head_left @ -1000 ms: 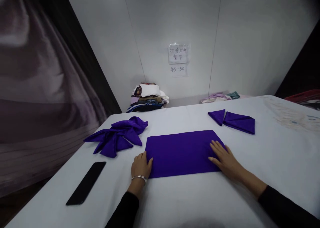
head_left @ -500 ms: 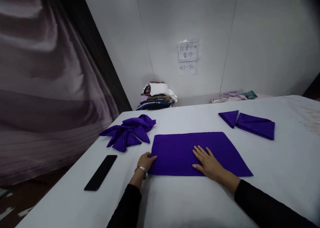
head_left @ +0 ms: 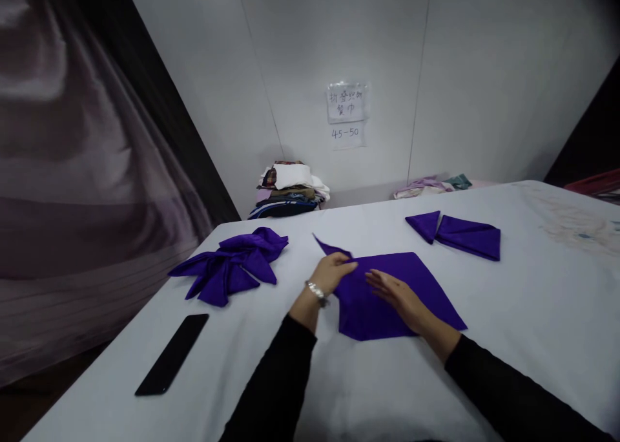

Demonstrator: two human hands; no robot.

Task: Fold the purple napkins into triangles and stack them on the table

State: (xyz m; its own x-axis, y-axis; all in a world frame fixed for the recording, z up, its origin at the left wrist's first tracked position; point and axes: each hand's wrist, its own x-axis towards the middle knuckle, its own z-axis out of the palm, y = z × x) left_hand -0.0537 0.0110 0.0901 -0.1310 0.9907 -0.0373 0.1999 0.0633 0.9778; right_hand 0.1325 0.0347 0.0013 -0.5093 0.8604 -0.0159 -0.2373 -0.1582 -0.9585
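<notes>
A purple cloth napkin (head_left: pixel 385 320) lies in front of me, with its left side lifted and bending over to the right. My left hand (head_left: pixel 332 274), a bracelet on its wrist, is closed on that raised side. A pointed piece of the cloth sticks up behind the fingers. Fingers stretched out, my right hand (head_left: pixel 398 298) is tilted over the middle of the napkin; whether it touches the cloth I cannot tell.
On the white-covered table (head_left: pixel 271 351) are a crumpled purple napkin (head_left: pixel 237 267) at left, a black phone-like slab (head_left: pixel 173 355) nearer me and folded purple pieces (head_left: pixel 469 236) at right. Stacked cloths (head_left: pixel 290 190) stand by the wall, below a paper sign (head_left: pixel 347 109).
My left hand has lifted the napkin's left side and carried it rightward. My right hand, flat on the cloth before, is now tilted on its edge. The view has shifted slightly right.
</notes>
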